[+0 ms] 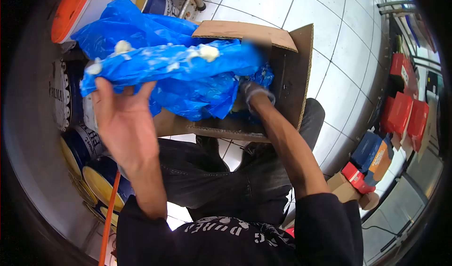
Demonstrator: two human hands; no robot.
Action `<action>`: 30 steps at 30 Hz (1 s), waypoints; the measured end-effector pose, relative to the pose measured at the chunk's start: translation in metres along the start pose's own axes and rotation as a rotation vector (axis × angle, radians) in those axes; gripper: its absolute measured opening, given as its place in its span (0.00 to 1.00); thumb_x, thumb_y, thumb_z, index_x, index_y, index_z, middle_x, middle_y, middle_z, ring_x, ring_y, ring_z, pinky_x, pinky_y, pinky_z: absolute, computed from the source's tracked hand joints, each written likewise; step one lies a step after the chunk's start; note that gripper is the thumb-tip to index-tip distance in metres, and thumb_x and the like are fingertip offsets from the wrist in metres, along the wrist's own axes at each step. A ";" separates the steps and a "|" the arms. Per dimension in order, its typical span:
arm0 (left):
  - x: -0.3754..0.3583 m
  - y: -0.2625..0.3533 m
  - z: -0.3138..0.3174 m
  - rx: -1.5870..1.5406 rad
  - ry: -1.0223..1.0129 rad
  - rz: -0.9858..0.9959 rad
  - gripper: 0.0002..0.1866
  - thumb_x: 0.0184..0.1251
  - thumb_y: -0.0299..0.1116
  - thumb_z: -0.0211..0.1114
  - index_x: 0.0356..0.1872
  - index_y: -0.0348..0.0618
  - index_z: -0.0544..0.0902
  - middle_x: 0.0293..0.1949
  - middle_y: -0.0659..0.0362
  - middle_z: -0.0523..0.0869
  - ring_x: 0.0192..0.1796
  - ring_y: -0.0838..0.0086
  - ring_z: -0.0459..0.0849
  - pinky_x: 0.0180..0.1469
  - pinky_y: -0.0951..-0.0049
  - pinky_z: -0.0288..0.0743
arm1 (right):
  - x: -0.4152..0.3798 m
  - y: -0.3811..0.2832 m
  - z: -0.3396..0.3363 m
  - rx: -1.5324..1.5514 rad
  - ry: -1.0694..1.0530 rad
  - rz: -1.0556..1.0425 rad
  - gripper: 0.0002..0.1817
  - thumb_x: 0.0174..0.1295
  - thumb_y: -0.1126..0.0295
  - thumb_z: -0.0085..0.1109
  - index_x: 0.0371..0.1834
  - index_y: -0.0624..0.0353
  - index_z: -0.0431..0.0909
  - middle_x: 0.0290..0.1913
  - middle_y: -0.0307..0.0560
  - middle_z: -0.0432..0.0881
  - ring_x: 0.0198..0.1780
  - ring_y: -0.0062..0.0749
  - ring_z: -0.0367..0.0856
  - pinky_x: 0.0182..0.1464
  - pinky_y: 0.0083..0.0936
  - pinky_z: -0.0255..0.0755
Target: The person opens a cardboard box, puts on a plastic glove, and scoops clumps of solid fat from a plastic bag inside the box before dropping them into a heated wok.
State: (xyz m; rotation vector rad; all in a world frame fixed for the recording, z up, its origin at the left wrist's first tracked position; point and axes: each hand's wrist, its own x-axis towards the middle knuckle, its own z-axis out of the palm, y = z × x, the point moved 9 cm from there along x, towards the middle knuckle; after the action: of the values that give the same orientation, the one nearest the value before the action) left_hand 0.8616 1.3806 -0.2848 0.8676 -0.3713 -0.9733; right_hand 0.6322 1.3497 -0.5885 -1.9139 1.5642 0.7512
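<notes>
A blue plastic bag (188, 87) lines an open cardboard box (305, 68) in front of me. Its raised fold carries smears and several pale yellow, butter-like lumps (209, 52). My left hand (126, 124) is bare and grips the near left edge of the bag, some fingertips tucked behind the plastic. Down inside the box is my right hand (256, 92), in what looks like a thin see-through glove. It is against the lower part of the bag, and its fingers are hidden by the plastic, so their grip does not show.
Blue and yellow tubs (101, 179) stand at the left, below a white bucket with an orange rim (70, 12). An orange pole (110, 214) leans near my left arm. Red boxes (405, 115) and a blue box (367, 150) are at the right, beyond white floor tiles (325, 26).
</notes>
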 end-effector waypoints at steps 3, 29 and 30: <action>0.016 0.012 -0.011 -0.131 -0.069 -0.118 0.17 0.70 0.31 0.47 0.56 0.31 0.66 0.61 0.44 0.64 0.65 0.53 0.60 0.67 0.41 0.48 | 0.032 0.008 -0.009 -0.014 -0.003 0.002 0.15 0.59 0.67 0.46 0.45 0.57 0.79 0.52 0.53 0.77 0.57 0.47 0.73 0.49 0.45 0.72; 0.011 0.015 -0.034 -0.133 0.012 -0.044 0.17 0.70 0.32 0.48 0.55 0.32 0.68 0.60 0.42 0.65 0.64 0.53 0.62 0.64 0.38 0.53 | 0.015 -0.012 0.023 -0.376 0.280 -0.202 0.31 0.65 0.58 0.34 0.68 0.64 0.49 0.70 0.55 0.53 0.70 0.52 0.49 0.67 0.56 0.39; 0.012 0.015 -0.036 -0.150 -0.003 -0.051 0.17 0.70 0.32 0.49 0.55 0.33 0.68 0.60 0.42 0.65 0.64 0.52 0.62 0.64 0.39 0.53 | 0.016 -0.014 0.026 -0.355 0.255 -0.233 0.30 0.66 0.58 0.34 0.68 0.64 0.51 0.69 0.54 0.53 0.69 0.54 0.50 0.67 0.58 0.40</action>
State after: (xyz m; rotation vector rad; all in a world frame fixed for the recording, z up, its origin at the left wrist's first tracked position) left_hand 0.8989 1.3920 -0.2970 0.7424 -0.2762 -1.0363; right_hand 0.6472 1.3597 -0.6169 -2.4855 1.3831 0.7429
